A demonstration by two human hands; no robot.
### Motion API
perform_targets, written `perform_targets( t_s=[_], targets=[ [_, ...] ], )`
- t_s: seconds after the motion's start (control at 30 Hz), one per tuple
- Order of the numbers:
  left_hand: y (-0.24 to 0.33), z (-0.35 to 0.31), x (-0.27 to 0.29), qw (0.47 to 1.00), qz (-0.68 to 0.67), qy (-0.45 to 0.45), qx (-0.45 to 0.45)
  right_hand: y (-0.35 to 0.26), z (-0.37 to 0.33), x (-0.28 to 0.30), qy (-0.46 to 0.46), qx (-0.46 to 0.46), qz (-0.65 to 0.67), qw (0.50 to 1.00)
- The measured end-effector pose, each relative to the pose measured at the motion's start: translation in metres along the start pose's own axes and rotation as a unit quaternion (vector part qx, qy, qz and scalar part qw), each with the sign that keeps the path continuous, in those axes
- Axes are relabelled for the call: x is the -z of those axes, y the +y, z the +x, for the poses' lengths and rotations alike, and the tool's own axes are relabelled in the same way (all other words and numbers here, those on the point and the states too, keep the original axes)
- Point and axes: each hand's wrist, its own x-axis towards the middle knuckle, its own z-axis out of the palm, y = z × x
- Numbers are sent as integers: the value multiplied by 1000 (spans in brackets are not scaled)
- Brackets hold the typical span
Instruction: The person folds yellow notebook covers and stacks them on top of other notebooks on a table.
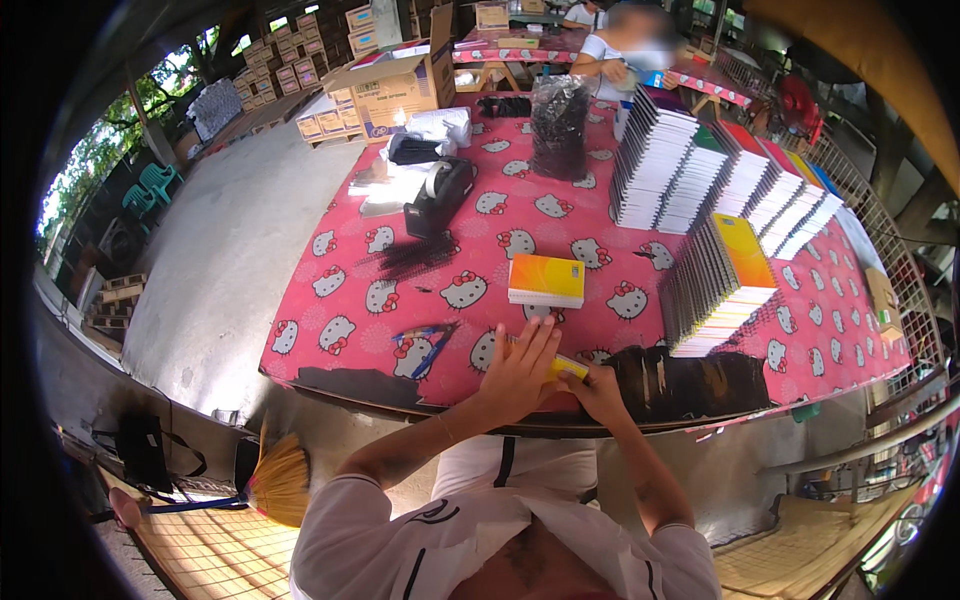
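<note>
In the head view, the left hand point(525, 370) lies with its fingers stretched out and nearly side by side, palm down over a yellow notebook point(570, 368); it presses on the notebook rather than closing around it. The right hand point(602, 393) has thumb and bent fingers clamped on the notebook's right end. This notebook is at the middle of the table's near edge, mostly hidden under the left hand.

The table point(550, 232) wears a smooth pink covering printed with white cat faces, with a dark, scuffed patch point(690, 385) along the near edge, right of the hands. Just beyond the hands sits a low, oblong stack of yellow-orange notebooks point(546, 280) with glossy covers and pale page edges. Toward the right edge rises a taller, leaning stack of spiral-bound notebooks point(740, 262), its ridged coils facing left. Toward the left edge are a black tape dispenser point(440, 198) and a tangle of thin, dark coils point(413, 258). Near the far edge stands a crinkled clear plastic bag point(558, 130) with dark contents.
</note>
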Motion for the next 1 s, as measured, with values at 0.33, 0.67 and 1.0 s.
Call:
perform_targets(
  t_s=[0.33, 0.67, 1.0],
  targets=[
    [-37, 12, -6, 995, -98, -12, -32, -6, 15, 4, -14, 2, 10, 1000],
    [-51, 18, 5, 979, -185, -63, -63, -8, 10, -1, -16, 39, 21, 999],
    [5, -32, -10, 999, -39, 35, 7, -12, 7, -14, 35, 21, 8, 999]
  ],
)
